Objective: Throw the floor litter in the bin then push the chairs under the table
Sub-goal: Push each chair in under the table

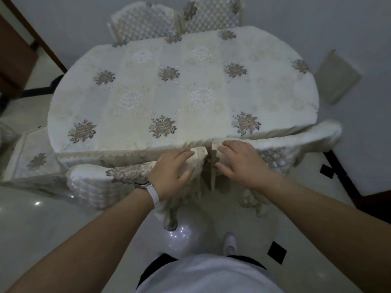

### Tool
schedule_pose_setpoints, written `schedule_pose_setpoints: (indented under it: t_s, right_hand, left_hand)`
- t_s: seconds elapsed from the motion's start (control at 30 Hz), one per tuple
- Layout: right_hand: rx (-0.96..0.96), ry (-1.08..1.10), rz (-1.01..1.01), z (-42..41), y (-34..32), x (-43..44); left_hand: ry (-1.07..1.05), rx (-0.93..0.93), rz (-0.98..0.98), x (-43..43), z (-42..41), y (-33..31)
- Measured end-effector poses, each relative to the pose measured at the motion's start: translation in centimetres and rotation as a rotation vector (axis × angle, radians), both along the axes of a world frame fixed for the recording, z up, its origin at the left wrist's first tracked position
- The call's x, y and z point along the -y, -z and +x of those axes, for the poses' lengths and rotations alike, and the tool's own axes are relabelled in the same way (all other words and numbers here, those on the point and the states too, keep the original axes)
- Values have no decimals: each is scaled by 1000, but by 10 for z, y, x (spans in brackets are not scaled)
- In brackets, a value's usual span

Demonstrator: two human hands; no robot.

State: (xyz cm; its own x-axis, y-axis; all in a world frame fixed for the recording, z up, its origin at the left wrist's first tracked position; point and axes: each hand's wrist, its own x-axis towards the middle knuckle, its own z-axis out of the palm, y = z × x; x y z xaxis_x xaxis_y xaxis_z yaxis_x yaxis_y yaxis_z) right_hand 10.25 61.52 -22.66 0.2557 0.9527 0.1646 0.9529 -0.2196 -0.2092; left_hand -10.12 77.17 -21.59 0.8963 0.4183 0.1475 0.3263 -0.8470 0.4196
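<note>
Cream-covered left chair (99, 182) & right chair (300, 138) at table (169, 96) edge.

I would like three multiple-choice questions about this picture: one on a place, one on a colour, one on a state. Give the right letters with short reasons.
1. Where is the left hand?
A. on the top of the near left chair
B. flat on the middle of the table
C. down on the floor

2. What colour is the watch strap on the left wrist?
A. black
B. white
C. red

3. What is the right hand doing?
A. hanging free at the side
B. gripping the top of the near right chair
C. holding a piece of litter

Answers:
1 A: its fingers lie over the top corner of that chair's back.
2 B: the strap shows plainly white against the wrist.
3 B: fingers above and thumb below close on the covered chair back.
</note>
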Motion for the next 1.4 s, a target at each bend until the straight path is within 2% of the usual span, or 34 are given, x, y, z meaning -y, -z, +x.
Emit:
schedule_pose_setpoints:
  t_s: [0.27,0.4,0.77,1.0,1.4]
  right_hand:
    - [69,109,-50,74,-4,78]
    - [128,177,-48,93,0,93]
    - [152,273,-147,118,-10,115]
    - [105,217,-83,133,-3,115]
    - [54,-81,-36,200,8,104]
  left_hand:
    - [86,-59,-5,54,86,-1]
    - [144,-97,42,61,111,1]
    - [149,-67,-78,78,165,22]
    - [82,-61,-58,88,180,31]
    - [-192,-50,15,109,199,43]
